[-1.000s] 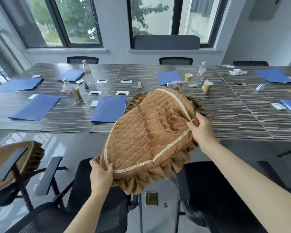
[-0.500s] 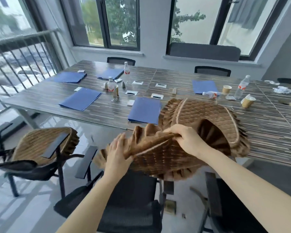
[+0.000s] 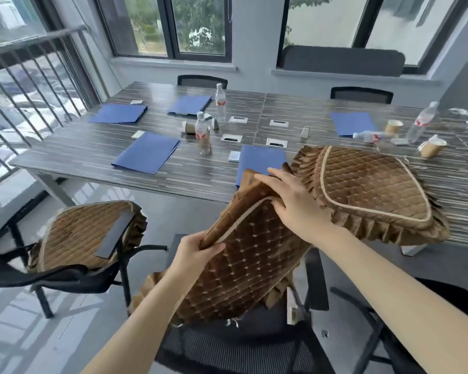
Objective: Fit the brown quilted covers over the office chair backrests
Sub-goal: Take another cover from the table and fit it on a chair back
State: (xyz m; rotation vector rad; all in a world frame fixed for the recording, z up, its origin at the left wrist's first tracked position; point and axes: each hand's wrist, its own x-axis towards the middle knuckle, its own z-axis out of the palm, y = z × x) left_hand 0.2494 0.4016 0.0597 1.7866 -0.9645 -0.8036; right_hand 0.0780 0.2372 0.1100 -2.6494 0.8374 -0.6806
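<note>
Cover (image 3: 243,268) now folded in two versus half a second back: near half draped down over the black mesh chair (image 3: 241,349) at centre near, far half (image 3: 373,190) flopped onto the table edge at right. Left hand (image 3: 192,252) pinching the piped seam at the fold's near end, thumb on top; right hand (image 3: 295,203) gripping the same seam farther up, fingers curled over the edge. Looks like hunting for the pocket opening; backrest not yet covered, cannot tell where the opening sits. Neighbouring chair (image 3: 84,236) at left already wearing a brown quilted cover. Striped dark table (image 3: 92,155) carrying blue folders (image 3: 147,152), water bottles (image 3: 202,136), paper cups (image 3: 431,147). Windows far, railing far left, grey glossy floor.
</note>
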